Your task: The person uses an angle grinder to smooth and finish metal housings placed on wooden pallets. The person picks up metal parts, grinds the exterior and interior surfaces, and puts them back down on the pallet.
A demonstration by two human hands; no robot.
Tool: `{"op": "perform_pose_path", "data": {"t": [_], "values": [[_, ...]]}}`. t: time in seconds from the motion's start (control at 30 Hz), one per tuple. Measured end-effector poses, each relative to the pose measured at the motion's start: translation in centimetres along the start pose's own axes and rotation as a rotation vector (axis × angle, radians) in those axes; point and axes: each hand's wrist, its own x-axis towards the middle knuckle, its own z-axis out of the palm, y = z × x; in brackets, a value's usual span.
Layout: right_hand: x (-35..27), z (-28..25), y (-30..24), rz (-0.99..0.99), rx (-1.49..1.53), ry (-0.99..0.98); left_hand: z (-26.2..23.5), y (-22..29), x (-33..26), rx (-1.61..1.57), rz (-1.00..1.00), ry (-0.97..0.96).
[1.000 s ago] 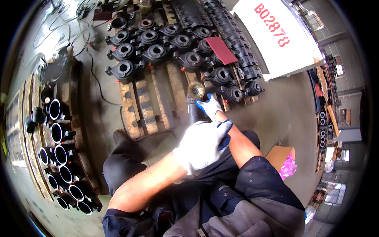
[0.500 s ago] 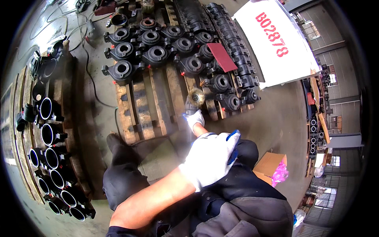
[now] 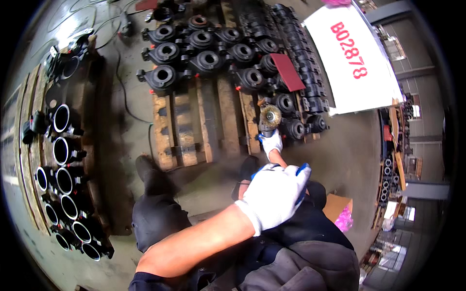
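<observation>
My right hand [image 3: 273, 143], in a white glove with blue palm coating, is closed around a dark angle grinder [image 3: 266, 132]. A round brass-coloured wire brush [image 3: 270, 115] sits on its head, right beside a black cast housing [image 3: 284, 103] at the pallet's near right; whether they touch I cannot tell. Nearer to me, my gloved left hand [image 3: 274, 198] is closed, its fingers curled away on the far side. What it holds, if anything, is hidden. The left hand covers part of my right forearm.
Several black ring-shaped castings [image 3: 209, 59] stand on a wooden pallet [image 3: 187, 140], with a dark red plate [image 3: 288, 72] lying on some. A white board [image 3: 354, 68] stands right. More cylindrical parts [image 3: 62, 150] fill a left pallet. A cable [image 3: 125, 102] crosses the floor; a cardboard box [image 3: 336, 203] sits right.
My right hand and the grinder have moved right, bringing the brush closer to the right-hand housings. My left hand has shifted right too, still closed. The whole view has swung slightly.
</observation>
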Motion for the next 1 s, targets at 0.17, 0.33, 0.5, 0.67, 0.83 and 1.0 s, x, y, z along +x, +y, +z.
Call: {"op": "perform_pose_path", "data": {"t": [0.17, 0.33, 0.5, 0.67, 0.83, 1.0], "values": [[-0.6, -0.1, 0.1, 0.068, 0.047, -0.038, 0.3, -0.7, -0.5, 0.02, 0.024, 0.022], [-3.4, -1.5, -1.4, 0.047, 0.133, 0.108, 0.2, -0.7, -0.5, 0.038, 0.019, -0.027], [-9.0, -3.7, -6.4, -0.178, 0.362, 0.288, -1.1, -0.2, -0.4, 0.048, 0.025, -0.024], [-11.5, -1.3, -15.6, -0.547, 0.536, 0.143, -3.2, 0.4, -0.7, -0.021, -0.004, 0.118], [-12.3, -3.7, -30.5, -0.909, 0.32, 0.042, -5.2, -0.1, -1.5, -0.127, -0.022, 0.393], [-10.3, -4.2, -42.8, -1.19, 0.155, 0.08, -8.3, -0.3, -2.0, -0.194, -0.021, 0.609]]}}
